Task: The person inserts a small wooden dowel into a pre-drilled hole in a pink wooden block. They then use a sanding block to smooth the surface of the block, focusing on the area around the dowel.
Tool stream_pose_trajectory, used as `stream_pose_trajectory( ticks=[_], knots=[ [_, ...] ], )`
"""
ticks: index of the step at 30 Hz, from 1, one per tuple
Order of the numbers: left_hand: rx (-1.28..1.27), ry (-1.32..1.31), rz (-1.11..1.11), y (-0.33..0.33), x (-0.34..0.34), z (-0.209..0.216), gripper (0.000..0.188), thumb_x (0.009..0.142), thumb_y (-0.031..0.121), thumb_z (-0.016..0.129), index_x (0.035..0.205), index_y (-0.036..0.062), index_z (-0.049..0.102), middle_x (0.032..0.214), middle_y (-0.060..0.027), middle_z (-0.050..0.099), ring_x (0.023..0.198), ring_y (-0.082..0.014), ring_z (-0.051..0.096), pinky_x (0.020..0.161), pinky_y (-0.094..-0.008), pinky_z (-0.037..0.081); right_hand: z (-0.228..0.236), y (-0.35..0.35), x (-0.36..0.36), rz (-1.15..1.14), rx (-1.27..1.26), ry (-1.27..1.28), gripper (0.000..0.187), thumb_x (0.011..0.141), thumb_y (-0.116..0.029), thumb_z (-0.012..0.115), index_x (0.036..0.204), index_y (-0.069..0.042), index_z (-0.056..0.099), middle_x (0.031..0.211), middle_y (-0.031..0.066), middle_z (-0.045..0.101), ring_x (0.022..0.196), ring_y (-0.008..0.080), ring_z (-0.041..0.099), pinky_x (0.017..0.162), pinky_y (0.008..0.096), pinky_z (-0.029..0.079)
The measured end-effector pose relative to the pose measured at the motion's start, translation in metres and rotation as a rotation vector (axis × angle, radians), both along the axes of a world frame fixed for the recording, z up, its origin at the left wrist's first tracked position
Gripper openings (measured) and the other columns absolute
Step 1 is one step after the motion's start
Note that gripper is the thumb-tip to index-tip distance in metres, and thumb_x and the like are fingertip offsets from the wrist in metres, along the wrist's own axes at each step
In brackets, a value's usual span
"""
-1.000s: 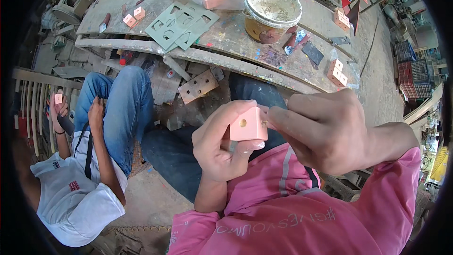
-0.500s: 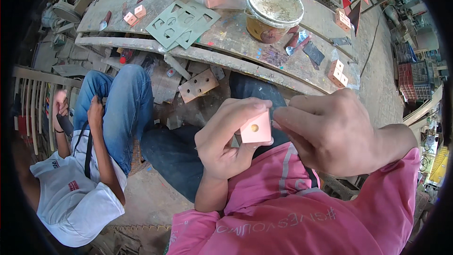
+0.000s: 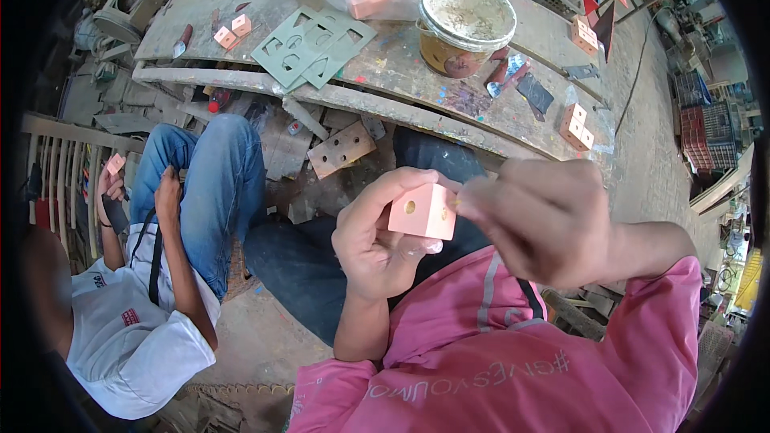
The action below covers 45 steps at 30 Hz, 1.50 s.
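In my left hand [image 3: 370, 236], between thumb and fingers, is a pale pink block [image 3: 414, 210]. Two of its faces show, each with a round, yellowish hole near the middle. My right hand [image 3: 545, 220] is pinched at the block's right face, its fingertips at or very near the hole there. Blur and the curled fingers hide what the right hand holds, if anything. Both hands are above my lap, in front of the bench.
The worn bench [image 3: 385, 64] carries a bucket [image 3: 453, 52] of whitish paste, green cut-out sheets [image 3: 313, 44], scrapers [image 3: 504, 72] and more pink blocks [image 3: 576, 127]. A drilled board [image 3: 342, 149] lies underneath. At left, a co-worker [image 3: 140, 305] in a white shirt holds a similar block [image 3: 115, 163].
My left hand has turned the block, so two holed faces now show instead of one. My right hand has shifted slightly left. The co-worker's block has come into clearer view.
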<state>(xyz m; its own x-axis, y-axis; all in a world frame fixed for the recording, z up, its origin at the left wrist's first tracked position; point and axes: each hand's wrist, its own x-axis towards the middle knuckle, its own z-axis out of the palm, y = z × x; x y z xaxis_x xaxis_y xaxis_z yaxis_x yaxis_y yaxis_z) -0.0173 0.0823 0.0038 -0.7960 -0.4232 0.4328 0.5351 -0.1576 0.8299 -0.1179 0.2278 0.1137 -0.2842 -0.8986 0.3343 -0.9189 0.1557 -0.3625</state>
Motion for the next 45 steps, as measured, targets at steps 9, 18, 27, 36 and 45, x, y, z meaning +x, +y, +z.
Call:
stream_pose_trajectory(
  ticks=[9,18,27,36,45],
  knots=[
    [0.190,0.050,-0.165,0.001,-0.002,-0.004,0.052,0.084,0.024,0.071,0.121,-0.0065,0.049,0.105,-0.0208,0.063,0.092,-0.0189,0.064,0.079,-0.0278,0.050,0.000,0.006,-0.004,-0.142,-0.057,-0.529,0.014,0.085,-0.002,0.063,0.098,0.001,0.059,0.081,0.0069,0.063,0.057,0.0034,0.053,0.048,0.0207,0.039],
    [0.030,0.051,-0.044,0.001,-0.003,0.000,0.046,0.086,0.021,0.069,0.118,-0.0070,0.051,0.107,-0.0216,0.060,0.092,-0.0224,0.064,0.074,-0.0292,0.052,0.002,0.006,-0.005,0.076,-0.004,-0.207,0.027,0.069,0.001,0.067,0.095,-0.002,0.062,0.063,0.0069,0.051,0.050,0.0225,0.055,0.044,0.0331,0.041],
    [-0.160,0.001,0.037,-0.001,-0.006,0.007,0.032,0.080,0.009,0.070,0.106,-0.0069,0.061,0.100,-0.0210,0.064,0.083,-0.0214,0.064,0.069,-0.0289,0.051,0.010,0.007,0.002,0.069,0.121,0.051,0.028,0.064,0.003,0.066,0.092,0.002,0.063,0.063,0.0060,0.051,0.044,0.0210,0.051,0.037,0.0341,0.038],
    [-0.163,0.167,0.086,0.003,-0.010,-0.001,0.037,0.075,0.004,0.073,0.107,-0.0052,0.059,0.096,-0.0241,0.066,0.080,-0.0231,0.063,0.068,-0.0309,0.052,0.019,0.002,-0.009,0.038,0.094,-0.618,0.013,0.073,0.007,0.067,0.083,0.002,0.065,0.066,0.0078,0.061,0.048,0.0149,0.055,0.043,0.0268,0.039],
    [0.026,0.192,-0.019,0.008,-0.011,-0.005,0.038,0.079,0.007,0.071,0.112,-0.0059,0.055,0.098,-0.0257,0.064,0.082,-0.0222,0.064,0.069,-0.0303,0.052,0.013,0.006,-0.007,0.008,0.018,-0.648,0.008,0.077,0.007,0.067,0.082,0.002,0.065,0.066,0.0092,0.064,0.051,0.0134,0.058,0.046,0.0235,0.039]
  ],
)
